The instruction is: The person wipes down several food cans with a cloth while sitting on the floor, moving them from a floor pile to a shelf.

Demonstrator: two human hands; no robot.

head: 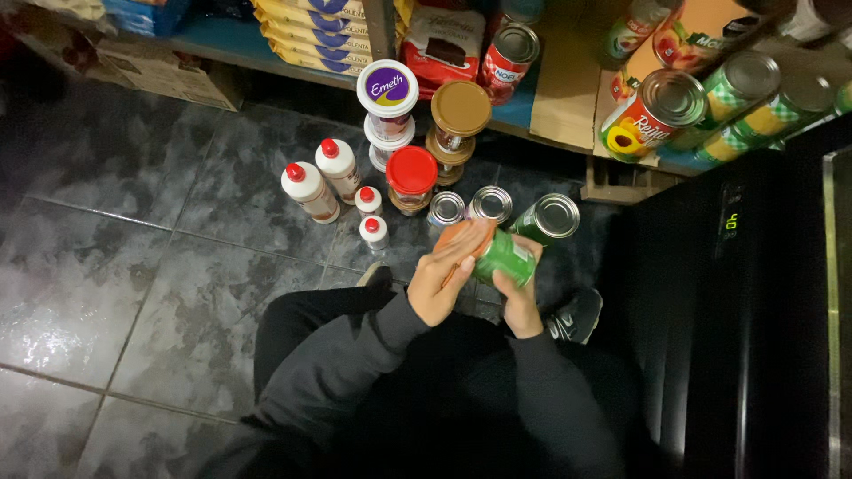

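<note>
A small green can (pixel 506 257) lies on its side in both hands, low above the floor. The left hand (pixel 441 282) presses an orange cloth (pixel 461 239) on its top end, grip closed around both. The right hand (pixel 517 297) holds the can from below, fingers wrapped tight.

The floor (pixel 133 266) is dark grey tile, shiny and blotchy. Just past the hands stand round metal tins (pixel 490 204), a jar with a red lid (pixel 411 177), stacked jars and white bottles with red caps (pixel 311 191). Behind them, a blue shelf (pixel 222 40) holds packets and big tins.
</note>
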